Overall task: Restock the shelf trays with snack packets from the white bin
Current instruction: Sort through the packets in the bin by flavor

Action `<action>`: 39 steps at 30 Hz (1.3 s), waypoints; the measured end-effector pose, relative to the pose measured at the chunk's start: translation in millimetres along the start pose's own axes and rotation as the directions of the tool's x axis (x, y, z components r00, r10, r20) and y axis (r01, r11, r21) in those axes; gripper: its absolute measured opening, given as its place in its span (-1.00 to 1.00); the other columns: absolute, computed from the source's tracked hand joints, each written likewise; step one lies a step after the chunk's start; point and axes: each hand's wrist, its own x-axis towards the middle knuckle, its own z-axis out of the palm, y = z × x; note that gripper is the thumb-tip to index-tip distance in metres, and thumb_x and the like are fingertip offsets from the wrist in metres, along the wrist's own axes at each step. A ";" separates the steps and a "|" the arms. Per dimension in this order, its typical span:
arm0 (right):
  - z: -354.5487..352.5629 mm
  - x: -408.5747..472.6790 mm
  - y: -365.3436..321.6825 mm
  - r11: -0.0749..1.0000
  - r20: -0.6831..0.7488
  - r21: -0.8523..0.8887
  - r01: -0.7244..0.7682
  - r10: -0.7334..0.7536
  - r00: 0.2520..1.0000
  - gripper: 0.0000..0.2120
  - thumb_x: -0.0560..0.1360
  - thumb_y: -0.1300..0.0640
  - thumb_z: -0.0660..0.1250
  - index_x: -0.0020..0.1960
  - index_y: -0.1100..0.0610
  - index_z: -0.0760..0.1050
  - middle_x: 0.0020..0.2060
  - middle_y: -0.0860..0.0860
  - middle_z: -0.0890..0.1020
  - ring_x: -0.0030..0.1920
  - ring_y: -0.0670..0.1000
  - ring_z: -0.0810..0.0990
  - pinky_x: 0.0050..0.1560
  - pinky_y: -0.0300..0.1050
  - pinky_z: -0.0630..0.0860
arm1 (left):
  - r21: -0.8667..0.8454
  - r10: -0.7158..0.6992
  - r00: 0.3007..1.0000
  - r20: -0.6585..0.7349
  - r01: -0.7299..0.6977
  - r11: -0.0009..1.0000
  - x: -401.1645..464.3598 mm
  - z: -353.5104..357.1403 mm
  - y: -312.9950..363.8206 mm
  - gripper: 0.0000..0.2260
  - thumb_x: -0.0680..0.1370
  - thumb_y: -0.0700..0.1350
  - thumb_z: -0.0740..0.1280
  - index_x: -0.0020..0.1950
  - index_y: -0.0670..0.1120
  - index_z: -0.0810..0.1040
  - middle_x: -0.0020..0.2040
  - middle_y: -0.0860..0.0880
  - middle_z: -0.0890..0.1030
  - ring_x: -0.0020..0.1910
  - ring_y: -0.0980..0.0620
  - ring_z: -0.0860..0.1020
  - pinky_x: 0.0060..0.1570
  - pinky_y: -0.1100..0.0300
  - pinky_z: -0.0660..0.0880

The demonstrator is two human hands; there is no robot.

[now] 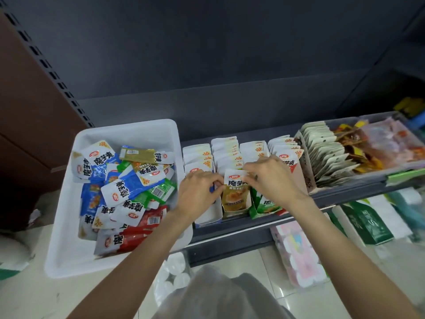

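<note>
A white bin (69,226) at the left holds several loose snack packets (128,180) in blue, green, red and olive. To its right on the grey shelf stand narrow cardboard trays (236,209) filled with upright packets. Both hands meet over the second tray from the left. My left hand (197,192) pinches the left edge of the front yellow-brown packet (235,189). My right hand (269,176) pinches that packet's top right corner, its fingers over the rows behind.
A larger tray (308,178) of pale and orange packets and a clear tub (391,143) stand at the shelf's right. Below the shelf lie tissue packs (299,254) and green-white bags (368,224). A dark back panel rises behind; the tiled floor lies below.
</note>
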 end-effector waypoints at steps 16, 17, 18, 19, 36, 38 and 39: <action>2.0 0.5 -35.0 0.949 -0.195 0.307 -0.074 0.138 0.971 -0.85 0.50 0.15 0.35 0.07 0.11 0.55 -0.04 0.02 0.59 0.01 0.03 0.52 0.00 -0.10 0.45 | -0.002 -0.141 0.944 -0.300 0.147 0.989 -13.6 -34.5 -16.5 -0.77 0.51 0.05 0.24 -0.19 0.00 0.62 -0.35 0.12 0.62 -0.41 0.16 0.54 -0.02 0.15 0.40; 0.6 1.4 -47.2 0.929 -0.191 0.368 -0.037 0.115 0.975 -0.84 0.51 0.15 0.34 0.09 0.11 0.54 -0.01 0.01 0.58 0.02 0.00 0.53 -0.01 -0.15 0.45 | -0.017 -0.144 0.927 -0.347 0.147 0.989 -20.1 -44.7 -23.3 -0.76 0.51 0.05 0.22 -0.17 -0.02 0.63 -0.34 0.10 0.63 -0.39 0.17 0.54 -0.01 0.16 0.38; 1.0 3.9 -59.8 0.911 -0.173 0.413 -0.001 0.080 0.982 -0.83 0.52 0.15 0.32 0.11 0.09 0.53 0.02 0.00 0.56 0.02 -0.04 0.52 -0.01 -0.20 0.45 | -0.016 -0.145 0.913 -0.382 0.150 0.989 -27.6 -55.1 -31.6 -0.76 0.51 0.04 0.23 -0.15 -0.03 0.63 -0.32 0.09 0.64 -0.37 0.16 0.55 -0.01 0.16 0.37; 3.7 8.0 -72.4 0.897 -0.146 0.441 0.032 0.037 0.989 -0.83 0.53 0.16 0.32 0.12 0.08 0.52 0.05 -0.02 0.54 0.01 -0.08 0.50 -0.02 -0.24 0.43 | 0.004 -0.145 0.904 -0.403 0.161 0.987 -36.3 -64.2 -43.9 -0.77 0.51 0.03 0.23 -0.13 -0.04 0.63 -0.30 0.07 0.64 -0.34 0.14 0.55 -0.02 0.15 0.37; 151.3 154.4 -196.9 0.981 0.420 0.176 -0.082 0.000 0.907 -0.47 0.52 -0.07 0.29 0.42 0.10 0.26 0.33 0.11 0.36 0.28 0.17 0.39 0.17 0.13 0.46 | 0.481 -0.399 0.898 0.184 0.272 0.833 -82.2 -84.1 -173.5 -0.53 0.55 0.16 0.22 0.42 0.04 0.34 0.39 0.02 0.39 0.32 -0.03 0.41 0.31 0.05 0.26; 150.3 148.6 -195.3 0.991 0.391 0.124 -0.042 -0.010 0.920 -0.57 0.54 0.05 0.24 0.38 0.11 0.31 0.28 0.11 0.38 0.23 0.18 0.43 0.11 0.10 0.49 | 0.481 -0.395 0.899 0.190 0.265 0.835 -83.0 -82.9 -175.4 -0.53 0.55 0.16 0.20 0.43 0.04 0.33 0.39 0.02 0.38 0.32 -0.03 0.41 0.29 0.07 0.27; 147.2 144.3 -195.4 0.996 0.382 0.093 -0.019 -0.018 0.924 -0.58 0.53 0.11 0.22 0.37 0.12 0.31 0.27 0.12 0.38 0.20 0.19 0.43 0.07 0.09 0.50 | 0.486 -0.395 0.898 0.195 0.261 0.834 -82.7 -82.1 -175.6 -0.53 0.56 0.17 0.19 0.43 0.03 0.33 0.39 0.03 0.38 0.32 -0.03 0.41 0.29 0.07 0.28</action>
